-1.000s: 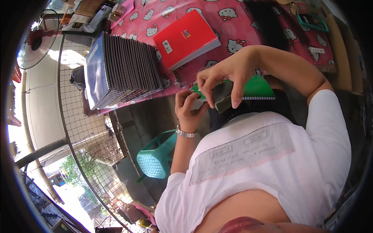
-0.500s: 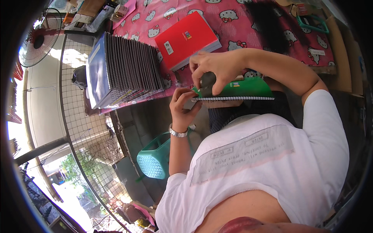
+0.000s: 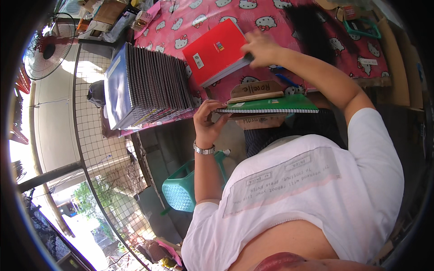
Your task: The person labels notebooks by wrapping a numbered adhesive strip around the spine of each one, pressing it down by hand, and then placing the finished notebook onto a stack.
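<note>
While left fingers (image 3: 212, 105) grip green notebook (image 3: 296, 104), right hand (image 3: 263, 49) (blurred, cannot tell if open) beside red notebook (image 3: 214, 52).

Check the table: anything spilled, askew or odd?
A dark, streaky patch hides part of the pink tablecloth at the far right; I cannot tell what it is. The red notebook lies askew beside the notebook stack.

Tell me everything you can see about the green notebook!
The green notebook has a smooth, slightly shiny cover and a pale coil binding along the edge nearest the person. It looks shut and is tilted, so the cover appears as a thin strip. It sits between the pink-covered table and the white shirt. The left hand grips its left end. Brown wooden-looking pieces show just beyond and below it; whether they touch it is unclear.
</note>
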{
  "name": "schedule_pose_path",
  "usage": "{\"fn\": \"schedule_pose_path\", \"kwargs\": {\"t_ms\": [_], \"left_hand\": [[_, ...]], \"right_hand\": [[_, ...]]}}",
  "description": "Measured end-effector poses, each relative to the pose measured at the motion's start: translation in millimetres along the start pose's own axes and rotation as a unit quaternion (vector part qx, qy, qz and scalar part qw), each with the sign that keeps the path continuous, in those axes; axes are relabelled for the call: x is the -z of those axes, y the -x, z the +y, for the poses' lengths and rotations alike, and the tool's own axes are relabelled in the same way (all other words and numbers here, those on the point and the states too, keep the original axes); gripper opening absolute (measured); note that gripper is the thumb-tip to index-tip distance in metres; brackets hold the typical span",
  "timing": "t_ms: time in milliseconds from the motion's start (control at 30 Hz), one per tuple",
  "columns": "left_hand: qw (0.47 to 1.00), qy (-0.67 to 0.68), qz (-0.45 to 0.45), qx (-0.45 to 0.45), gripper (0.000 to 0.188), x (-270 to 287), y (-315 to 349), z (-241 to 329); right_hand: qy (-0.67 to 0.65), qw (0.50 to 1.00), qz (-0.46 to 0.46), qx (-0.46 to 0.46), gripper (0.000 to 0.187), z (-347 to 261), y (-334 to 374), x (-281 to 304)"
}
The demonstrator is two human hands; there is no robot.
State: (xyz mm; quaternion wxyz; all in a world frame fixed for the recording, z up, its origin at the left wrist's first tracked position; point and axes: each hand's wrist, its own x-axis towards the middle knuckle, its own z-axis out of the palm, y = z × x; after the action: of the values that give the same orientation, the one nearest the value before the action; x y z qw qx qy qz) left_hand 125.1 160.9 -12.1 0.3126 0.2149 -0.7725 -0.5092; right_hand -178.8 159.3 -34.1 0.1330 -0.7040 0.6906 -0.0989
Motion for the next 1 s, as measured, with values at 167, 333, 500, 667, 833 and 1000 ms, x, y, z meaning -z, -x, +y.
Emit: {"fn": "schedule_pose_path", "kwargs": {"t_ms": [167,333,500,667,833,1000], "left_hand": [[0.984,0.139,0.013,0.114,0.021,13.6,-6.2,-12.1],[0.984,0.132,-0.076,0.093,0.022,31.0,-26.5,-34.2],[0.981,0.141,-0.035,0.125,0.025,9.3,-37.6,-19.9],[0.973,0.165,-0.076,0.141,0.018,19.7,-33.8,-34.6],[0.982,0.136,0.044,0.123,0.009,14.2,-31.8,4.0],[0.973,-0.072,0.214,-0.047,0.008,1.8,-82.3,71.6]], "right_hand": [[0.062,0.974,0.219,-0.015,0.068,76.9,48.5,-77.2],[0.016,0.991,0.131,0.019,0.072,59.1,108.5,-111.3],[0.024,0.993,0.057,0.103,0.077,71.1,114.1,-99.5],[-0.084,0.996,0.001,0.016,0.067,79.3,114.2,-46.6],[-0.198,0.880,0.430,-0.017,0.058,7.7,132.7,103.1],[-0.203,0.899,0.347,0.173,0.056,-105.0,141.1,133.0]]}}
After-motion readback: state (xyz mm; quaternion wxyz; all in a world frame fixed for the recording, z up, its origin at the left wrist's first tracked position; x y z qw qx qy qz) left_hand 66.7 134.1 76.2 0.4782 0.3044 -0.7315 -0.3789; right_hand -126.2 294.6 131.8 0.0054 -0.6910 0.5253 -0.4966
